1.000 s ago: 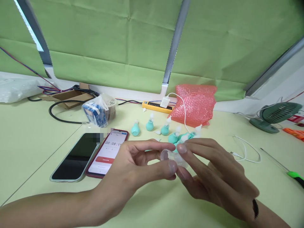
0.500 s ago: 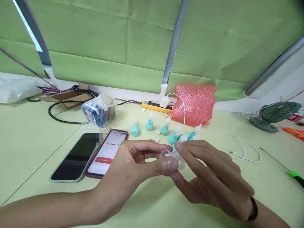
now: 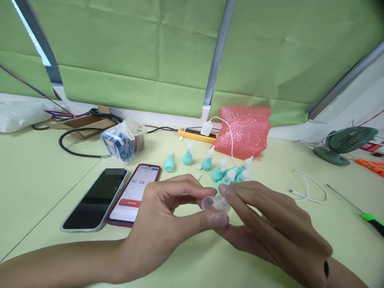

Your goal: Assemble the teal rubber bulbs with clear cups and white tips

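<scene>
Between my two hands, above the table, is a small clear plastic tube-like piece (image 3: 216, 203) with a round open end facing left. My left hand (image 3: 168, 216) pinches it between thumb and forefinger. From the other side my right hand (image 3: 267, 224) grips it with its fingertips; the fingers partly cover it. Just beyond the hands stand several teal squeeze bulbs with clear, pointed nozzles, among them one bulb (image 3: 207, 163) and another bulb (image 3: 216, 174). A teal bulb (image 3: 169, 164) at the left has a short clear top. Small white tips (image 3: 198, 177) lie loose near them.
Two phones, a dark-screened one (image 3: 96, 202) and one showing a timer (image 3: 136, 192), lie at left. Behind are a bagged blue package (image 3: 118, 144), a yellow power strip (image 3: 196, 135) and pink bubble wrap (image 3: 243, 132). At right: a white cable (image 3: 309, 192), a screwdriver (image 3: 367, 218), a green fan (image 3: 345, 144).
The clear piece has turned and tilted slightly between my fingers. My left thumb has slid a little rightward and down along it, and my right hand has shifted a little. The view has moved slightly.
</scene>
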{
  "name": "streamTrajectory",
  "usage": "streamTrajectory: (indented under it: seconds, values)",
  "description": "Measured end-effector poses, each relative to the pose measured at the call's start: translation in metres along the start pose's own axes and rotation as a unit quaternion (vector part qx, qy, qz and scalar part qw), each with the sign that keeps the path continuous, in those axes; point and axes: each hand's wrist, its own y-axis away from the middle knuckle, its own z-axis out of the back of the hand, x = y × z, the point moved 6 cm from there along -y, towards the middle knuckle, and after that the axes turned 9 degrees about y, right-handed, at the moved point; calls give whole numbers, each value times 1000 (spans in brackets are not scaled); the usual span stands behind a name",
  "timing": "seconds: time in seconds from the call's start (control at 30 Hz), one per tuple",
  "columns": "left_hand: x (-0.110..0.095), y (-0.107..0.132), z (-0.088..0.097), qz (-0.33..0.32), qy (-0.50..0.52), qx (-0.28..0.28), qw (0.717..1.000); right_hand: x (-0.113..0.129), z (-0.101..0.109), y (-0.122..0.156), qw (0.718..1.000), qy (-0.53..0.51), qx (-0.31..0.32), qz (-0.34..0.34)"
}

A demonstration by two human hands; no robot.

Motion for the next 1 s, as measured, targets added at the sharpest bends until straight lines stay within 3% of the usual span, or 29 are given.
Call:
streamTrajectory:
  seconds: [0.1,0.33,0.5,1.0]
  values:
    - [-3,1,-1,-24,-37,-2,999,0,1,-2,999,-33,34,13]
    - [-10,3,-1,-70,-82,3,994,2,6,-2,1000,0,-2,4]
    - [-13,4,-2,-85,-98,8,992,3,6,-3,1000,-11,9,-6]
    - [-13,3,-3,-60,-108,7,992,2,5,-4,999,-41,13,-7]
